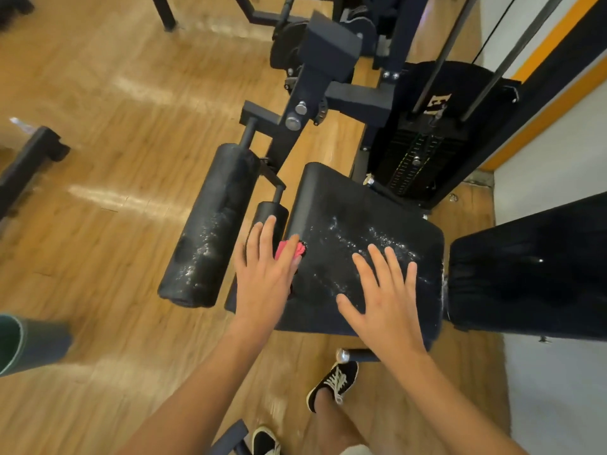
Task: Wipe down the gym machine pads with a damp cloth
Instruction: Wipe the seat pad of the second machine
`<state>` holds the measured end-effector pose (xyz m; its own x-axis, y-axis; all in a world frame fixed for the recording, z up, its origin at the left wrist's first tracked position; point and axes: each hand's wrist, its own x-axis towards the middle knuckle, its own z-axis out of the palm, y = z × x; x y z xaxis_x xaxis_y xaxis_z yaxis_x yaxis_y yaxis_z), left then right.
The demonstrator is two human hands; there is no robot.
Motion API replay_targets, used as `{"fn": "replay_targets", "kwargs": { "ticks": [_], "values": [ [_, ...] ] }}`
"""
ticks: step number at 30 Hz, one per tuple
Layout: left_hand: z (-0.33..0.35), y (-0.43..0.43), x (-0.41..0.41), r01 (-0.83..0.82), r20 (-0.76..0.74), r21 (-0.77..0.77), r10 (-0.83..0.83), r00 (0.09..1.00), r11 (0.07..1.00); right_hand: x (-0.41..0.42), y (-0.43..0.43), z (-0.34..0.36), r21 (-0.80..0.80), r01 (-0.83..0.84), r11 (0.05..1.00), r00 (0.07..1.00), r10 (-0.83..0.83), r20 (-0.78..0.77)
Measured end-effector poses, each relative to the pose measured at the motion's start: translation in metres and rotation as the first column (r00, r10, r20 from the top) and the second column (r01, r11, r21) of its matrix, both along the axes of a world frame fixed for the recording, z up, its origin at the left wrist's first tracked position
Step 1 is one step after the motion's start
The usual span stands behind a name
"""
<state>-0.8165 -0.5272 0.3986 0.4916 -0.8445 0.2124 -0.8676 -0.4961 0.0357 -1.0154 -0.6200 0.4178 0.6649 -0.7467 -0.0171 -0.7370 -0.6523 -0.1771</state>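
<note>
A black seat pad [345, 205] of a gym machine fills the middle of the view, streaked with white wet marks. My left hand [266, 274] lies flat with straight fingers on a pink cloth [289, 249] at the pad's left edge, pressing it down. My right hand [384, 297] rests flat on the pad with its fingers spread, empty. A large black roller pad [210, 224] with white speckles lies to the left of the seat. A smaller roller [271, 210] sits between them, just beyond my left fingertips. The black back pad [532, 267] stands at the right.
The machine's dark frame [315, 77] and weight stack [417, 159] rise behind the seat. A white wall [551, 389] is at the right. Wooden floor [115, 159] spreads to the left, with another machine's foot [33, 149] and a dark rolled mat [29, 343]. My shoes [335, 382] are below.
</note>
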Motion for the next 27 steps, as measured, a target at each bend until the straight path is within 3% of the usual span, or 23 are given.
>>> {"fn": "replay_targets", "kwargs": {
  "ticks": [7, 13, 19, 23, 27],
  "values": [
    [-0.04, -0.085, -0.011, -0.061, -0.065, 0.08, 0.067, 0.996, 0.995, -0.006, -0.091, -0.057, 0.042, 0.059, 0.997, 0.995, -0.062, 0.073],
    [-0.07, -0.132, 0.004, -0.143, -0.126, 0.118, 0.158, 0.979, 0.983, 0.011, -0.124, -0.112, 0.031, 0.071, 0.997, 0.975, -0.075, 0.211],
    [-0.091, -0.169, 0.037, -0.162, -0.149, 0.099, 0.175, 0.973, 0.982, 0.041, -0.141, -0.161, 0.062, 0.134, 0.989, 0.958, -0.146, 0.249],
    [-0.112, -0.198, 0.066, -0.113, -0.155, 0.1, 0.128, 0.98, 0.988, 0.065, -0.158, -0.191, 0.087, 0.198, 0.976, 0.944, -0.214, 0.251],
    [-0.136, -0.228, 0.095, -0.024, -0.115, 0.209, 0.049, 0.992, 0.978, 0.095, -0.175, -0.223, 0.119, 0.214, 0.97, 0.941, -0.237, 0.24]
  ]
}}
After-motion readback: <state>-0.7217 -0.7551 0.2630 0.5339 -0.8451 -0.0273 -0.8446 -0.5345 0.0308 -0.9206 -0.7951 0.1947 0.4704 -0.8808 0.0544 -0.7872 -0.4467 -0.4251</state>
